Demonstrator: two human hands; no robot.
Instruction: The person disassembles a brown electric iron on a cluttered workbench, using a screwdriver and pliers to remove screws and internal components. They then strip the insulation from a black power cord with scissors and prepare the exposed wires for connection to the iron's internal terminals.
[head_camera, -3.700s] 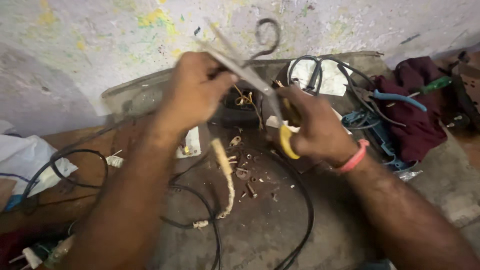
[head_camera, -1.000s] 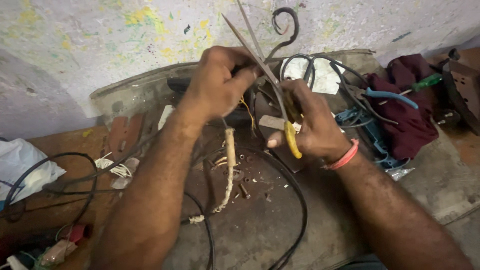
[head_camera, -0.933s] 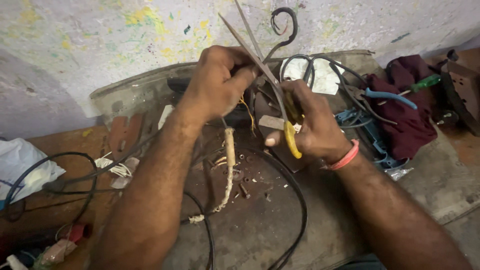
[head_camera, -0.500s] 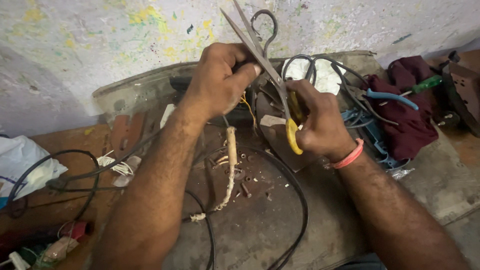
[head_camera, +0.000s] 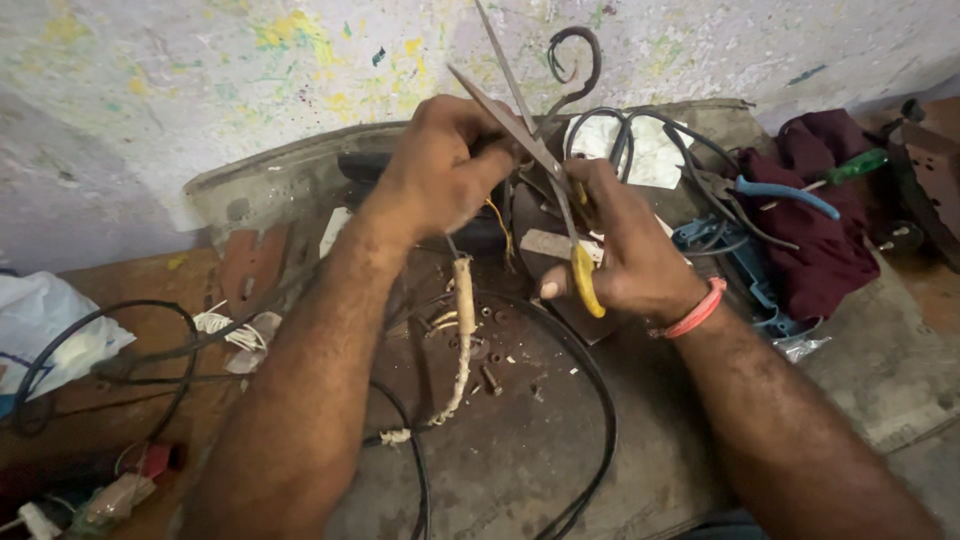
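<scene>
White plastic bag (head_camera: 50, 325): far left edge of the table (head_camera: 520, 470), crumpled, a black cable loop (head_camera: 110, 360) lying over it.
Small white wire bundle (head_camera: 225, 330): on the table left of the left forearm, apart from it.
Left hand (head_camera: 440, 170): fingers curled tight into a fist, gripping the top of a frayed white cord (head_camera: 462, 340); thin yellow wire (head_camera: 500, 225) shows just under the fist.
Frayed white cord: hangs down from the left hand, lower end lies on the table near a black cable (head_camera: 590, 420).
Debris (head_camera: 490, 375): small cut bits scattered on the table beside the cord.
Scissors (head_camera: 530, 150): metal blades partly apart, tips pointing up and left, crossing just beside the left hand's knuckles; yellow handle (head_camera: 585, 285) sits inside the right hand.
Right hand (head_camera: 625, 255): closed around the scissors handles, thumb through the yellow loop, fingers wrapped; pink band (head_camera: 695, 312) on the wrist.
Pliers (head_camera: 770, 190): blue-handled, lying on a dark red cloth (head_camera: 820, 230), well right of the hands, untouched.
Green-handled screwdriver (head_camera: 850, 168): on the cloth, far right.
</scene>
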